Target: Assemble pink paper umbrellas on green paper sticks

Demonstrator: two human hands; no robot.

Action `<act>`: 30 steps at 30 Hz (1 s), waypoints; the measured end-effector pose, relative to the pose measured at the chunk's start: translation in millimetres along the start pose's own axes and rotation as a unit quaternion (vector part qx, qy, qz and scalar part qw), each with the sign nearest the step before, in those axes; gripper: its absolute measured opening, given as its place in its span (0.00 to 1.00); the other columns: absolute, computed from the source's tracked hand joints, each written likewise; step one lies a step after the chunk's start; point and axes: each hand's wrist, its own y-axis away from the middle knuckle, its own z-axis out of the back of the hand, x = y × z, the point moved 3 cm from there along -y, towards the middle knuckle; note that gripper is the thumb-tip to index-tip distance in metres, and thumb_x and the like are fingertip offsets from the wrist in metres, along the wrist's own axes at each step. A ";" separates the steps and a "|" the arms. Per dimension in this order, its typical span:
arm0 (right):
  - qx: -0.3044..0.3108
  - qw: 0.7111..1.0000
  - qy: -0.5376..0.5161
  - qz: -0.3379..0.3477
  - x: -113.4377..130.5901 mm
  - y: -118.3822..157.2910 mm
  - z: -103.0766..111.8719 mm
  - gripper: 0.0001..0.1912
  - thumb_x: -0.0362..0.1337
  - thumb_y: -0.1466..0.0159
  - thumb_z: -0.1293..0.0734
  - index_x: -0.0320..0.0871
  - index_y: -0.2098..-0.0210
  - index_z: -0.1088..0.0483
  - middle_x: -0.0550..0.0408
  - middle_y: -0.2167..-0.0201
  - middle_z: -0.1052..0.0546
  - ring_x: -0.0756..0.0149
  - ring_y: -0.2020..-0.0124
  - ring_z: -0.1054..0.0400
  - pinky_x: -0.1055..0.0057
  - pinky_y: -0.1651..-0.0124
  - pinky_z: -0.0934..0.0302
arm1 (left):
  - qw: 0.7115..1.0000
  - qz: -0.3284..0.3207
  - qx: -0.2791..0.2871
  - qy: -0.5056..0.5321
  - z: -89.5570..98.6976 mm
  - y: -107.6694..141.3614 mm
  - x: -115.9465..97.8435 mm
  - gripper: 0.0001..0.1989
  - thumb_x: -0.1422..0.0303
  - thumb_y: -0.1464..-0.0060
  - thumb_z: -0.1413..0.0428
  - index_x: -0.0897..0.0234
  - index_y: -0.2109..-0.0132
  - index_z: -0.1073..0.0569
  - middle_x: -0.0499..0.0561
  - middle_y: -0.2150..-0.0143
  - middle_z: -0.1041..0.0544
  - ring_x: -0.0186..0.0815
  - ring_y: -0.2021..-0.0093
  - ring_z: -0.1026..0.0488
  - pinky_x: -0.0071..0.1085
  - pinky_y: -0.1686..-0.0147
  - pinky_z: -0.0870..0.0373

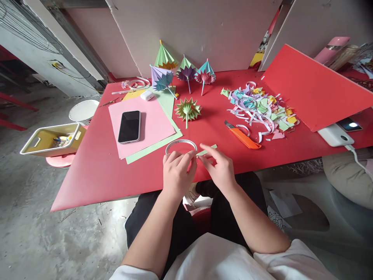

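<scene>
A narrow pale green paper strip (210, 149) runs between my two hands at the table's front edge. My right hand (220, 168) has its thumb and index finger on either side of the strip, closed on it. Curled fingers of my left hand (178, 171) meet the strip's left end, and the fingertips partly hide it. Just behind my left hand lies a roll of tape (181, 142), its near side covered by the hand. Farther back, a small green pleated paper umbrella (188, 111) lies opened, its stem pointing toward me.
Several finished paper umbrellas (188, 72) stand at the back. Left are pink paper (157, 120), green sheets and a phone (129, 126). An orange cutter (243, 135) lies right, before a pile of paper scraps (262, 107). A red board (314, 89) leans at the far right.
</scene>
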 end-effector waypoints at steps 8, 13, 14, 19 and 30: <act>0.096 0.960 -0.195 -0.175 -12.8 -0.7 -12.1 0.06 0.39 0.42 0.37 0.44 0.73 0.31 0.58 0.77 0.29 0.70 0.74 0.33 0.73 0.70 0.36 | 0.998 -0.056 -0.025 -0.010 0.0 4.1 -6.3 0.13 0.76 0.48 0.48 0.57 0.57 0.28 0.43 0.76 0.25 0.31 0.74 0.33 0.32 0.67 0.43; 0.016 0.884 -0.353 -0.306 -40.2 -5.3 -0.7 0.09 0.42 0.45 0.33 0.43 0.72 0.32 0.62 0.82 0.34 0.73 0.79 0.38 0.74 0.72 0.38 | 0.988 -0.087 -0.116 -0.044 14.8 6.3 1.5 0.19 0.76 0.50 0.46 0.53 0.52 0.29 0.45 0.69 0.22 0.33 0.72 0.32 0.34 0.64 0.43; 0.017 0.867 -0.386 -0.314 -43.6 -7.3 4.5 0.09 0.43 0.44 0.33 0.43 0.70 0.31 0.62 0.81 0.33 0.73 0.79 0.38 0.74 0.72 0.38 | 0.991 -0.072 -0.103 -0.055 13.5 6.2 8.8 0.18 0.76 0.49 0.46 0.54 0.51 0.29 0.46 0.70 0.22 0.34 0.71 0.31 0.34 0.62 0.42; 0.149 0.813 -0.476 -0.300 -44.1 -16.8 25.4 0.16 0.48 0.38 0.40 0.43 0.63 0.30 0.56 0.73 0.26 0.72 0.75 0.32 0.71 0.67 0.36 | 0.990 0.047 0.087 -0.098 -9.9 8.1 46.0 0.11 0.74 0.46 0.49 0.58 0.62 0.24 0.52 0.74 0.24 0.43 0.63 0.30 0.45 0.55 0.41; 0.272 0.878 -0.335 -0.209 -34.5 -17.0 26.7 0.19 0.49 0.36 0.43 0.43 0.58 0.31 0.55 0.68 0.27 0.69 0.69 0.32 0.67 0.59 0.35 | 0.780 0.374 0.185 0.466 -33.3 -5.1 -12.5 0.09 0.62 0.48 0.44 0.63 0.69 0.26 0.50 0.68 0.23 0.35 0.65 0.28 0.35 0.58 0.33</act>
